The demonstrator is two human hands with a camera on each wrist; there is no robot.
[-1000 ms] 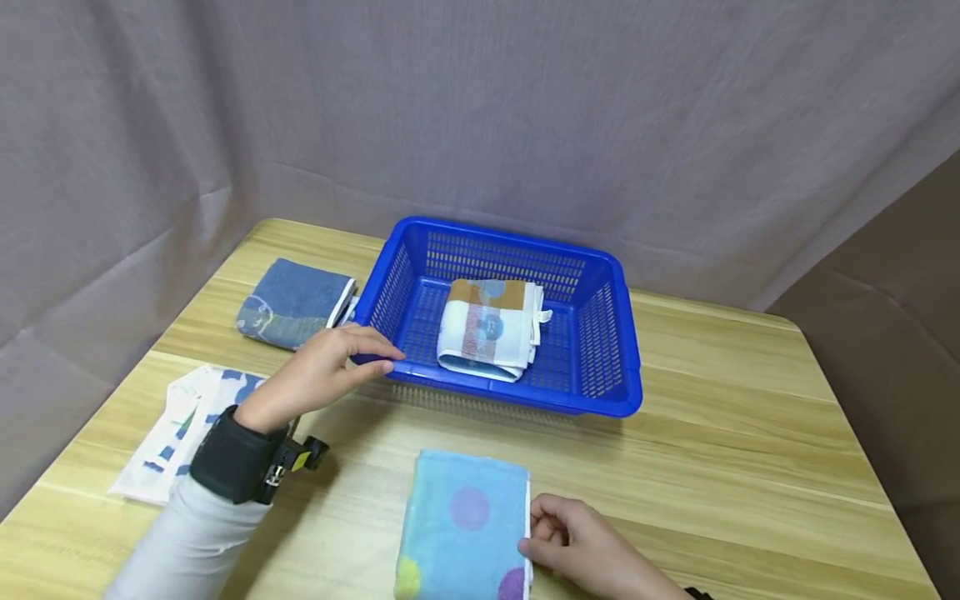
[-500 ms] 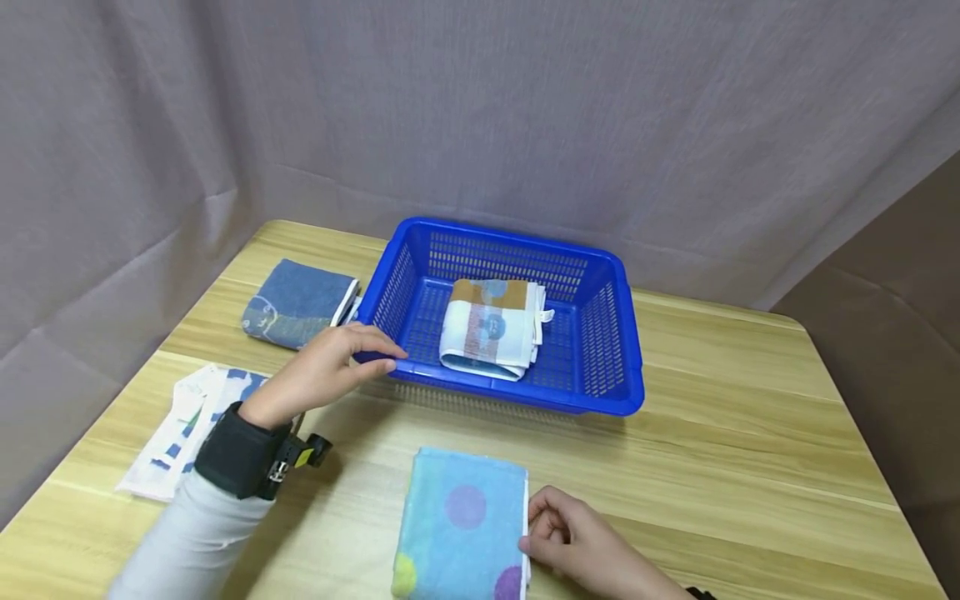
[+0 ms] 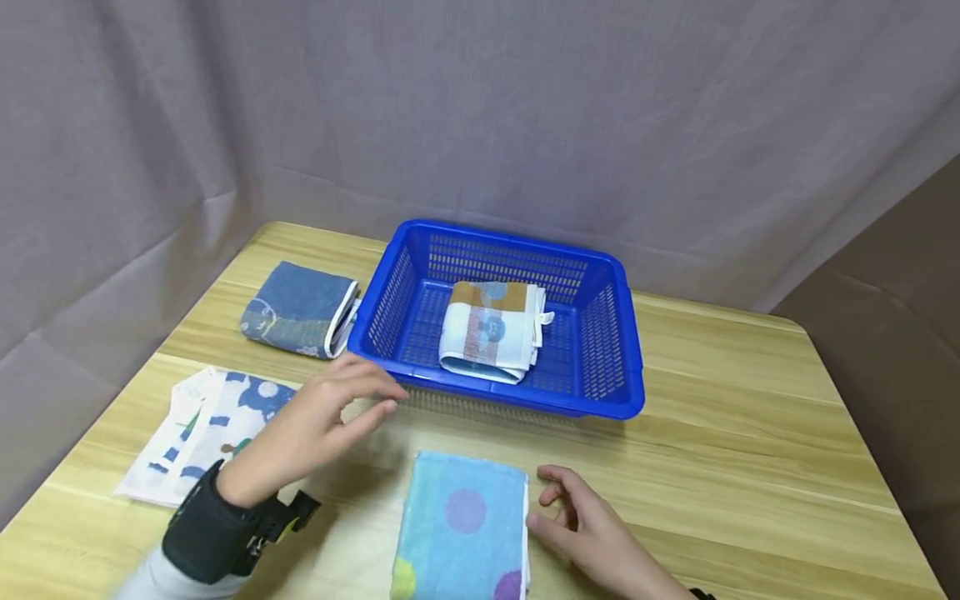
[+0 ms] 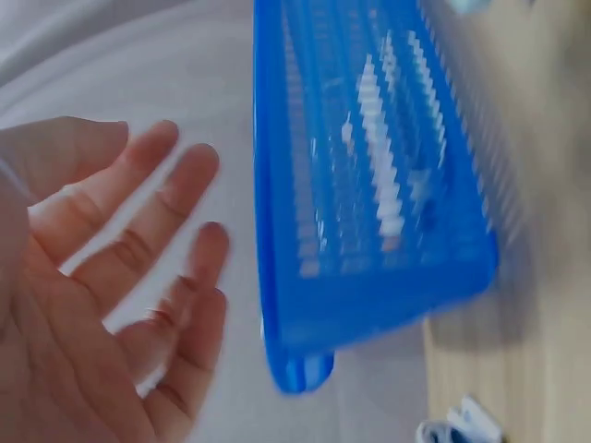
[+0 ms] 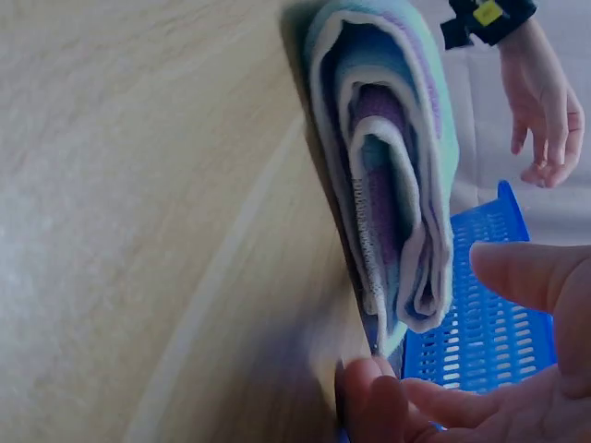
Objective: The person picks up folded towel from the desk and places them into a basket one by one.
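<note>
You're holding nothing in either hand: your left hand (image 3: 322, 417) is hovering, fingers relaxed, just off the near left corner of the blue basket (image 3: 562, 402). Your right hand (image 3: 585, 525) is waiting loosely beside the dotted towel (image 3: 462, 533); whether a fingertip is touching is hard to tell. That towel is lying folded on the counter (image 3: 750, 467), probably for easy reach, while the brown-and-white towel (image 3: 491, 329) is resting folded inside the basket, presumably to save room.

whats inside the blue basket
A folded white and brown towel lies in the blue basket, bare basket floor showing on both sides. What is beneath the towel is covered.
</note>
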